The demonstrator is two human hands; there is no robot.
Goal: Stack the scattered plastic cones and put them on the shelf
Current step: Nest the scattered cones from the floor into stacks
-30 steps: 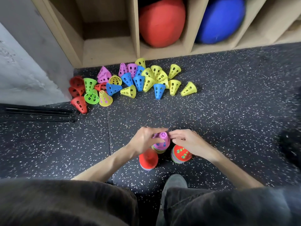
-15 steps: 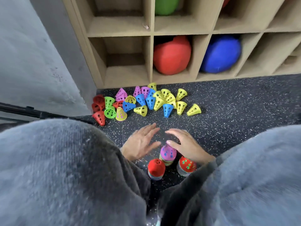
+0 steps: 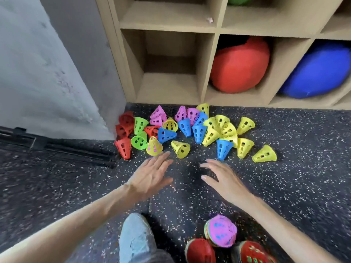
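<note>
A wooden shelf (image 3: 216, 33) of open cubbies fills the top of the view, its bottom row holding a red ball (image 3: 240, 64) and, one cubby to the right, a blue ball (image 3: 319, 71); the cubby left of the red ball holds nothing. A grey wall (image 3: 38, 73) stands to the left, and speckled dark floor (image 3: 294, 177) spreads below. On the floor just in front of the shelf lies a loose pile of cones (image 3: 190, 130) in red, green, pink, blue and yellow, most tipped on their sides and touching one another. Both bare forearms reach toward the pile. The left hand (image 3: 150, 177) hovers with fingers straight and spread, holding nothing, its tips near a yellow cone (image 3: 180, 149). The right hand (image 3: 222, 177) is likewise wide and empty, fingers slightly bent, near a blue cone (image 3: 223, 149). Close to the person, at the bottom edge, three stacks of cones stand together: a pink-topped stack (image 3: 221, 230), a red stack (image 3: 199, 251) and a red-and-green stack (image 3: 252, 253).
</note>
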